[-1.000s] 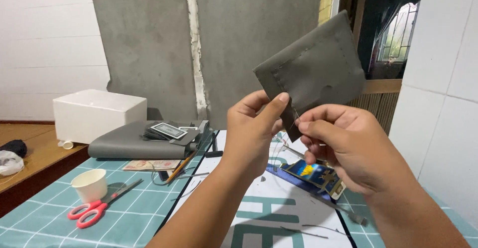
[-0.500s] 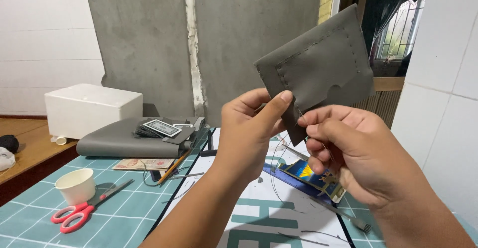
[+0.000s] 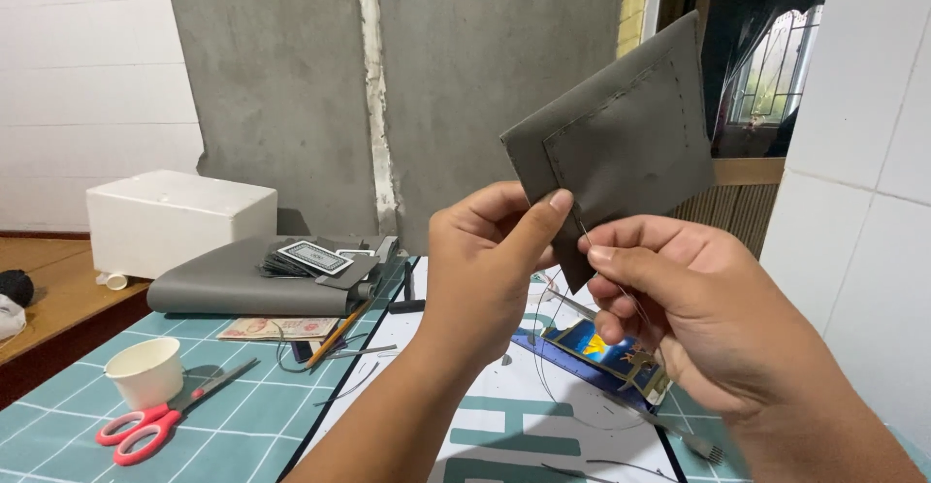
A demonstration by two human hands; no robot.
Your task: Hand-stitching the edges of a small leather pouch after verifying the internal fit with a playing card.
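Hands stitching grey leather piece

Leather first: a folded grey leather piece [image 3: 621, 134] with a stitched seam is held up in front of the concrete wall, above the green cutting mat [image 3: 242, 415]. The left hand [image 3: 485, 270] pinches its lower edge, thumb pressed on the face. The right hand [image 3: 698, 318] is closed on what seems a thin needle [image 3: 592, 245] (thread barely visible). Red scissors [image 3: 160, 420] lie beside a small white cup [image 3: 145, 371].
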